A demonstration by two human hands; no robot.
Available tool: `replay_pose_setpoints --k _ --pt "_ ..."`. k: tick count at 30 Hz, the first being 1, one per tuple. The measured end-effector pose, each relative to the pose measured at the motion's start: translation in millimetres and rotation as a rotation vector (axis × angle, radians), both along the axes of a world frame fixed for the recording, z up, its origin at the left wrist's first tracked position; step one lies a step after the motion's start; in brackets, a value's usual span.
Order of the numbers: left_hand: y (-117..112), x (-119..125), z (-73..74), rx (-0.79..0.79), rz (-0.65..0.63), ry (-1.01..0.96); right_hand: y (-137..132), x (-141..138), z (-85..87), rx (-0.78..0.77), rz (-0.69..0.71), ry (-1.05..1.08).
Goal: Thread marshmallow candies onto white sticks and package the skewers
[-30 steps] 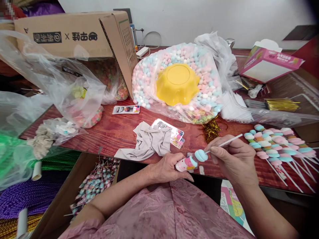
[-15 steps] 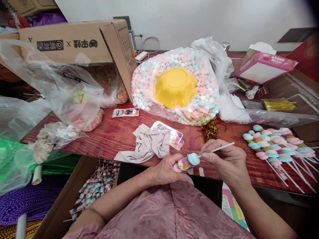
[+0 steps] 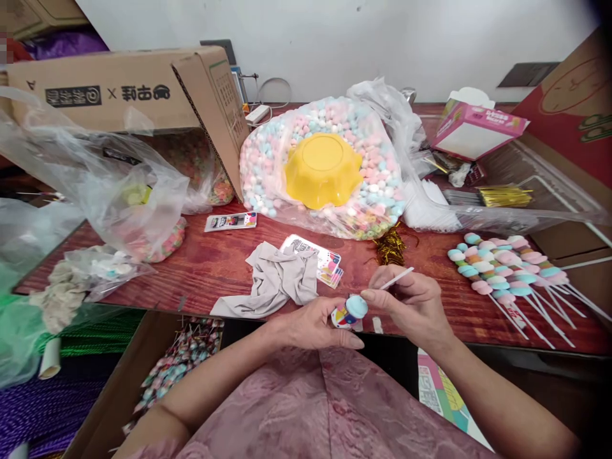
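My left hand (image 3: 313,325) is closed around a small printed wrapper (image 3: 340,316) at the table's front edge. A blue marshmallow piece (image 3: 356,306) on a white stick (image 3: 396,278) is partly pushed into that wrapper. My right hand (image 3: 411,305) pinches the stick just behind the marshmallow. A row of finished pastel marshmallow skewers (image 3: 502,271) lies on the red-brown table (image 3: 224,255) to the right of my right hand.
A big clear bag of pastel marshmallows (image 3: 368,185) with an upturned yellow bowl (image 3: 322,169) on it sits behind. A grey cloth (image 3: 280,280), printed cards (image 3: 329,261), gold twist ties (image 3: 392,245), a cardboard box (image 3: 143,86), a pink box (image 3: 475,127) and plastic bags (image 3: 109,185) surround.
The stick has gone deeper into the wrapper: less of the marshmallow and wrapper shows outside my left hand. Both hands stay together at the table edge; the view shifted slightly.
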State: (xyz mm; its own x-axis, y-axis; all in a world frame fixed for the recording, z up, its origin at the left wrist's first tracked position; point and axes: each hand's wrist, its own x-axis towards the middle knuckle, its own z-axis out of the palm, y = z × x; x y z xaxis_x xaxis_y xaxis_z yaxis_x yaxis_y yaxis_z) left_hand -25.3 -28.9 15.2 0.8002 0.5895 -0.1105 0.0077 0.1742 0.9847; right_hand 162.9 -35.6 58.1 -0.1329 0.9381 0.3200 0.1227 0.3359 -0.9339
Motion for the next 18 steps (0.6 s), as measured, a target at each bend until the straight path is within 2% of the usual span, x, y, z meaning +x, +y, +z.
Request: replay_pose_setpoints --k 3,6,10,14,18 --pt "8.4 1.7 8.4 -0.133 -0.106 0.003 1.7 -6.4 4.2 -0.008 0.01 0.011" --pt "12.8 2.3 9.1 -0.24 -0.193 0.034 -0.4 -14.5 -2.1 -0.123 0.089 0.057" --pt "13.4 0.7 4.2 -0.304 -0.174 0.009 3.7 -6.1 -10.2 -0.222 0.187 0.108" --pt "16.1 2.2 3.9 -0.317 -0.151 -0.008 14.5 8.4 -0.3 -0.116 0.169 0.05" --pt "21.1 9.5 3.2 -0.264 -0.215 -0.035 16.2 -2.0 7.2 0.007 0.261 -0.106"
